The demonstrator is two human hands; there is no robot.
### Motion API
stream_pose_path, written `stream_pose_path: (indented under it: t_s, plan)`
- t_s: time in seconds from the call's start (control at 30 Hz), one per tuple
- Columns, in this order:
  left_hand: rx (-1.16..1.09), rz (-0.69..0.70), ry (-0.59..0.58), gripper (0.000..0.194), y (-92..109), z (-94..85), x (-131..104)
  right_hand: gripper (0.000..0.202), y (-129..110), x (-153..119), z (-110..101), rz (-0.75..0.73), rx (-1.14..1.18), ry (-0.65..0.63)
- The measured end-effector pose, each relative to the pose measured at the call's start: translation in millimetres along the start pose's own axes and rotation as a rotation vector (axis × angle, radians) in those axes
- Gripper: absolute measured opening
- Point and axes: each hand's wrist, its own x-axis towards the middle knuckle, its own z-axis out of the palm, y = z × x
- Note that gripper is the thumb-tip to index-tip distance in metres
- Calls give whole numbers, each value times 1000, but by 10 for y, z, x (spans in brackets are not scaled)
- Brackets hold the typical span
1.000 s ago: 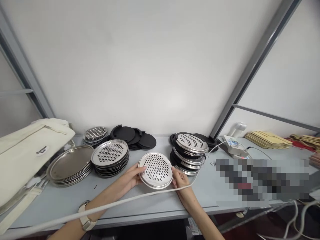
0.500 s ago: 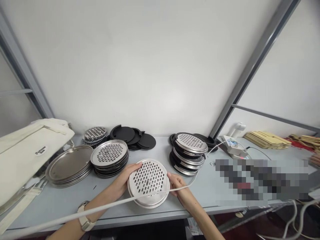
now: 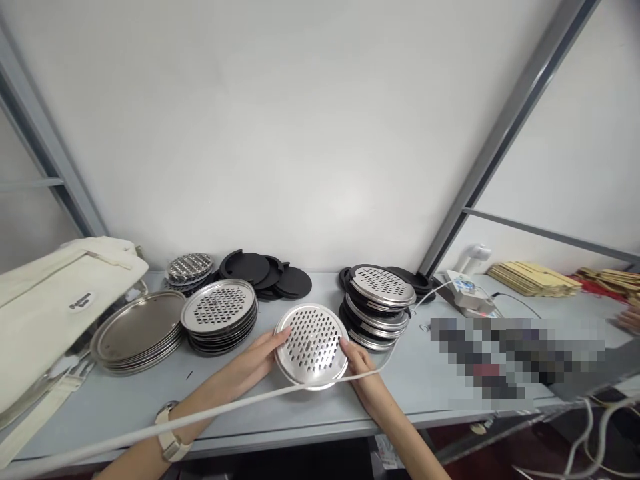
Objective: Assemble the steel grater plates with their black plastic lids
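Note:
Between my hands is a round, silver perforated metal disc (image 3: 311, 343), tilted so its slotted face shows. My left hand (image 3: 267, 350) grips its left edge, thumb on the upper face. On the opposite edge, my right hand (image 3: 357, 360) holds it with the thumb over the rim. The fingers below the disc are hidden. To the left stands a stack of similar perforated discs (image 3: 220, 310), with a stack of plain round metal plates (image 3: 143, 327) beyond it. A taller pile of perforated discs with black parts (image 3: 380, 290) rises to the right.
Black round parts (image 3: 250, 270) lie against the wall. A white cable (image 3: 215, 410) crosses in front of my forearms and the disc. A cream bag (image 3: 60, 300) sits at far left. A white box (image 3: 467, 290) and yellow flat pieces (image 3: 533, 279) are at right, near another person's hand (image 3: 629, 319).
Both hands have moved the perforated disc slightly right and away from me, toward the wall. Its tilt has changed a little. The stacks have stayed put.

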Motion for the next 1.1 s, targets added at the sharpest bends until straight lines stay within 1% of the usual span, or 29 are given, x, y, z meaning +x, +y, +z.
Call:
stream_pose_path:
  t_s: [0.03,0.07,0.1,0.17,0.2,0.27,0.37,0.43,0.5,0.53,0.6,0.7,0.77,0.83,0.87,0.93,1.0,1.03,1.1]
  plan:
    - [-10,-28,-37,38,-76,-17,58,41,-2,14,-3,-10,36,6]
    - [-31,-78,-109,39,-153,-41,108,40,-5,27,-6,-16,67,7]
    - [-34,-108,-141,40,-222,-68,148,40,-7,40,-9,-17,90,2]
    - [-6,-137,-118,42,-315,-118,191,44,-6,58,-14,-13,103,-26]
    - [-9,-136,-106,41,-329,-133,193,46,-2,60,-15,-11,91,-45]
    - [-44,-113,-95,39,-296,-137,171,49,8,45,-17,-19,7,-91]
    - [-118,-16,-53,37,-178,-106,121,55,22,-21,-17,-22,-234,-230]
    - [-130,18,-12,37,-125,-96,109,50,30,-65,-13,-7,-375,-323]
    - [-115,21,20,39,-116,-109,115,42,40,-82,-7,-8,-421,-347]
    - [-103,21,32,40,-123,-121,121,39,46,-79,-3,-22,-403,-322]
    - [-81,28,56,41,-145,-148,129,35,58,-57,3,-71,-296,-225]
    - [-66,18,70,41,-158,-166,128,31,65,-27,4,-168,-90,0]
    - [-58,2,82,40,-142,-157,120,27,57,-30,-15,-279,-47,160]
    - [-50,-10,102,39,-119,-138,114,23,28,-43,-74,-435,-122,290]
    - [-48,-13,111,39,-111,-129,113,22,2,-49,-126,-512,-193,329]
    - [-46,-21,120,39,-108,-121,115,22,-80,-48,-287,-694,-343,432]
    - [-36,-29,128,40,-129,-132,123,25,-205,-19,-517,-935,-486,579]
    - [-22,-31,135,40,-147,-144,129,27,-281,7,-650,-1024,-592,649]
    - [21,-31,156,41,-193,-172,146,31,-447,90,-926,-1124,-820,685]
